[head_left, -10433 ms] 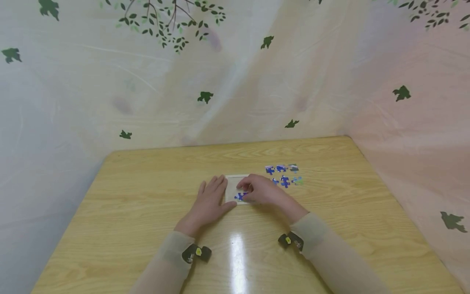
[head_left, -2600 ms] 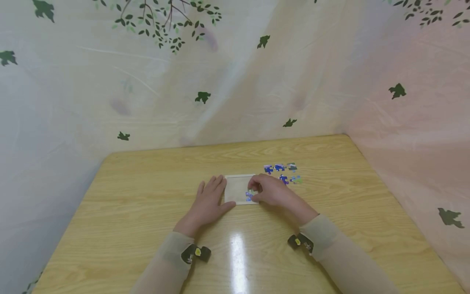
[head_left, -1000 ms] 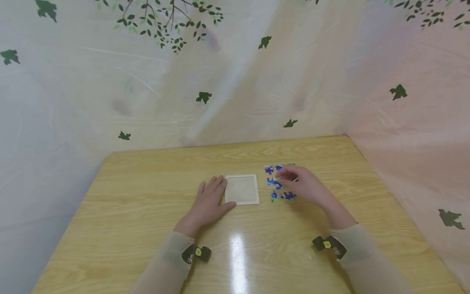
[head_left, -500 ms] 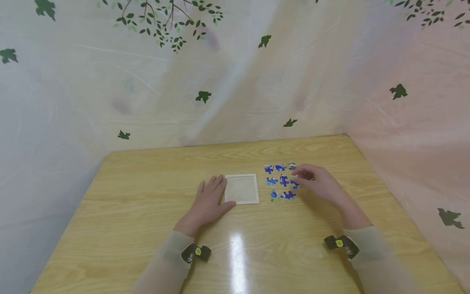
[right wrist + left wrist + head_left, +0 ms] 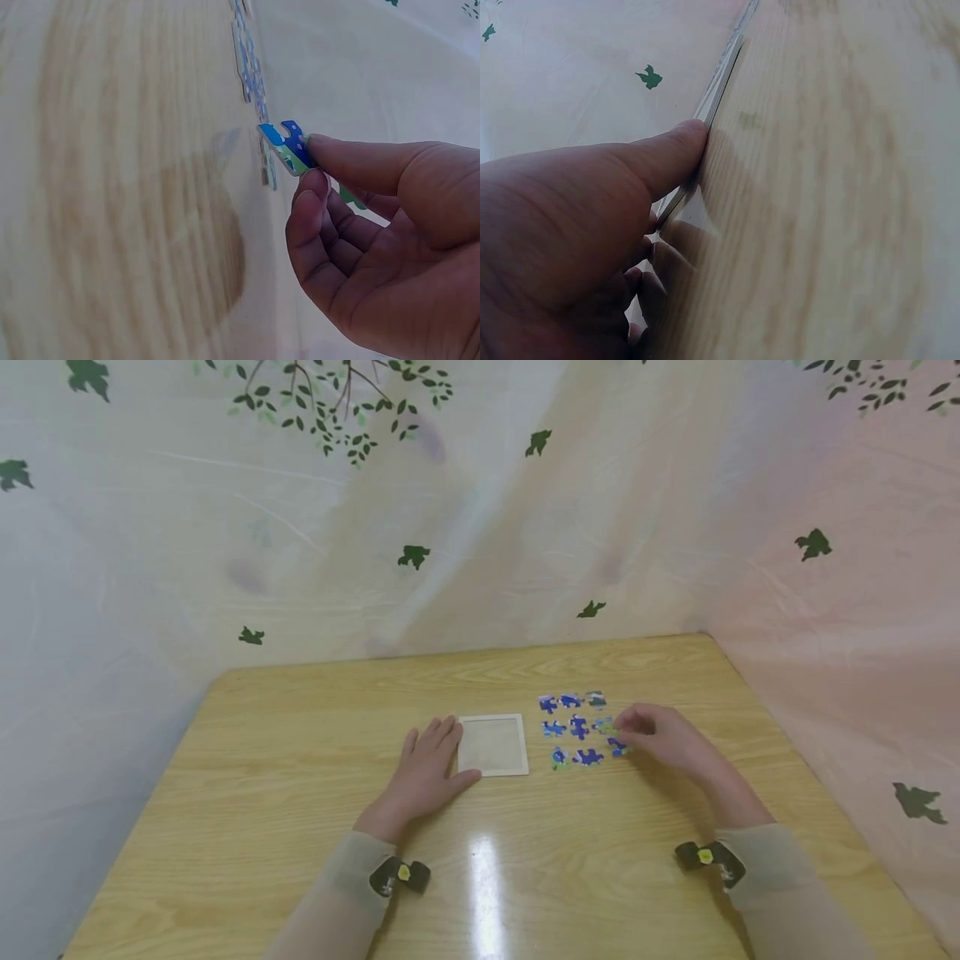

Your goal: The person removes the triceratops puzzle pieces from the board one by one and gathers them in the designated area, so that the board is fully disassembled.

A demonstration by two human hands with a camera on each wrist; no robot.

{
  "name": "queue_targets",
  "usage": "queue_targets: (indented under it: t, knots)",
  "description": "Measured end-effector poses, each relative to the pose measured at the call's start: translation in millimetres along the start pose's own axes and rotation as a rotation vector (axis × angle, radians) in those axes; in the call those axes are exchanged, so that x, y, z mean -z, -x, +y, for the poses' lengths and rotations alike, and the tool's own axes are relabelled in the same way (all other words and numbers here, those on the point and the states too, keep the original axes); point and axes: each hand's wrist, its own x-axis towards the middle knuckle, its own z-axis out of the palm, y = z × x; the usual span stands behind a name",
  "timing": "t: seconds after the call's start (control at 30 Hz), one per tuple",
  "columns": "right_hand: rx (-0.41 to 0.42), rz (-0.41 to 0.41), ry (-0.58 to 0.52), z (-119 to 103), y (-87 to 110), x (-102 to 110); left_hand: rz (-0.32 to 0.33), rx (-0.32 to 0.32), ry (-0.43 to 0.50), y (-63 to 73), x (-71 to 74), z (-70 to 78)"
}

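My right hand pinches a jigsaw puzzle piece between thumb and fingertips, close over the table. The piece is blue with pink dots and a green strip. It shows in the head view at the lower right of a group of several blue puzzle pieces laid in rows. My left hand lies spread at the left side of a white square puzzle frame, its fingers and thumb touching the rim. The frame's pale inside holds no pieces. In the left wrist view the thumb presses along the frame's edge.
The wooden table carries the frame at its middle, with the piece rows just right of it. A pale curtain with green leaf prints hangs behind and on both sides. A light reflection shines on the near tabletop.
Pieces that lay in the frame are out on the table to its right. My right hand has moved right from the frame with a piece; my left hand has stayed put.
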Motion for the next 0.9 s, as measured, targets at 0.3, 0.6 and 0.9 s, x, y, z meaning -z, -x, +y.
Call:
queue_targets:
  t: [0.3,0.6,0.9]
  knots:
    - [0.005,-0.041,-0.003,4.7,-2.1,-2.1,0.0,-0.003,0.004,0.8,-0.2,-0.9]
    - [0.005,-0.026,0.028,2.6,-0.9,-5.9,0.001,-0.008,0.011,-0.5,-0.5,-1.1]
    - [-0.017,-0.054,0.089,3.5,-3.3,-10.2,-0.005,-0.003,0.012,0.4,-0.3,-1.0]
